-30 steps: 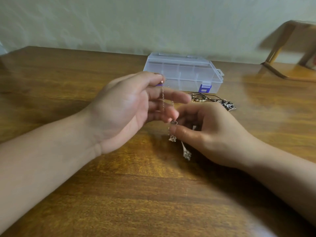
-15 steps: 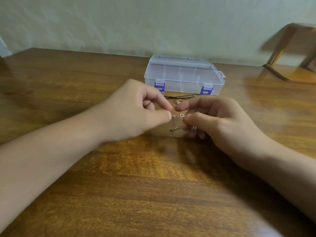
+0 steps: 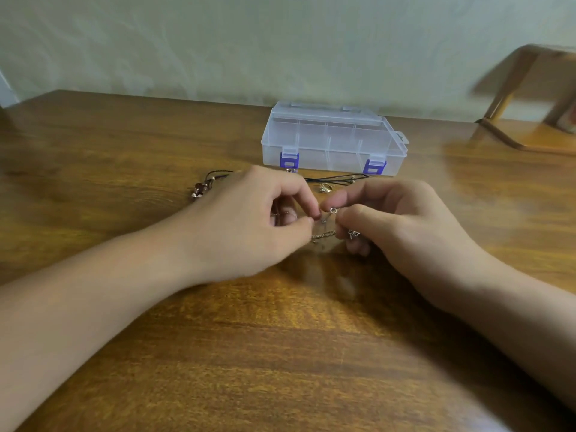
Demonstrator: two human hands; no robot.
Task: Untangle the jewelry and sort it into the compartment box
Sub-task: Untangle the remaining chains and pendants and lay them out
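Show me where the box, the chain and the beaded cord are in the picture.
box (image 3: 327, 132): head view, on its closed clear lid.
chain (image 3: 324, 235): head view, on the gold links between the hands.
beaded cord (image 3: 201, 188): head view, on its dark beads, left of the box.

**Jewelry in front of the closed box**

I saw the compartment box (image 3: 333, 141) lying flat, clear plastic with its lid down and two purple latches on the near wall, its dividers showing through. Just in front of that box I made out a black cord necklace (image 3: 338, 178) and a small gold piece (image 3: 325, 188) on the wood. To the left of the box lay a cord with brown beads (image 3: 202, 187). Nearer to me than the box, a thin chain (image 3: 324, 236) with a small ring clasp (image 3: 333, 210) hung off the wood.
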